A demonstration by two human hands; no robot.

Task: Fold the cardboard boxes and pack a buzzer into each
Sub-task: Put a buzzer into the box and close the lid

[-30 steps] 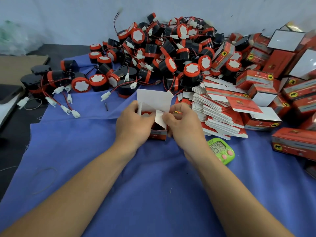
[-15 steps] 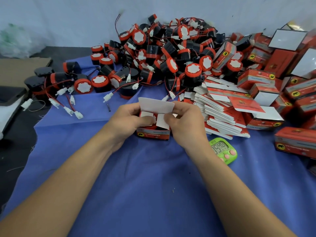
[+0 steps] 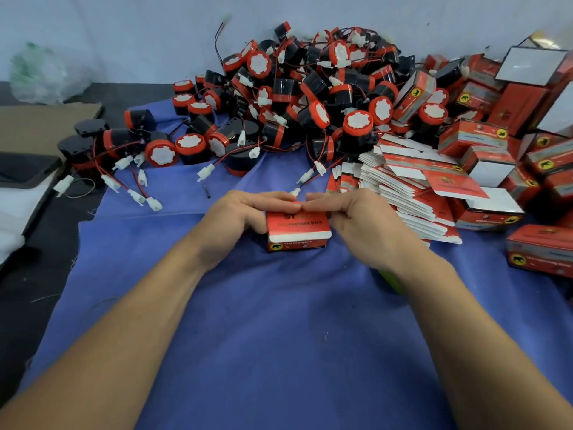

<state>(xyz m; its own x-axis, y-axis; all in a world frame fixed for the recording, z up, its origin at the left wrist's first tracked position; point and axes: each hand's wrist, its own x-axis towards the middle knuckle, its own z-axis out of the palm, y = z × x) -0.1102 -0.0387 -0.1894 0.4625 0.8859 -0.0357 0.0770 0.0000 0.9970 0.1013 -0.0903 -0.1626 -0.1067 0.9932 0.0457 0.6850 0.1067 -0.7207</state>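
A small red cardboard box point(image 3: 297, 232) stands on the blue cloth point(image 3: 279, 336) at the centre, its lid folded down over the top. My left hand point(image 3: 242, 214) grips its left side and my right hand point(image 3: 359, 217) grips its right side; the fingertips of both meet along the lid's far edge. What is inside the box is hidden. A big heap of black and red buzzers point(image 3: 310, 97) with red wires and white plugs lies behind. A stack of flat unfolded boxes point(image 3: 403, 187) sits right of my hands.
Several closed red boxes point(image 3: 539, 252) pile up along the right edge. A green timer point(image 3: 392, 279) is mostly hidden under my right forearm. Brown cardboard point(image 3: 46, 125) and a dark tray point(image 3: 24, 172) lie at the left, off the cloth.
The white lid flap that stood upright has been folded down over the box. Both hands moved from the flaps to the box's sides and top edge.
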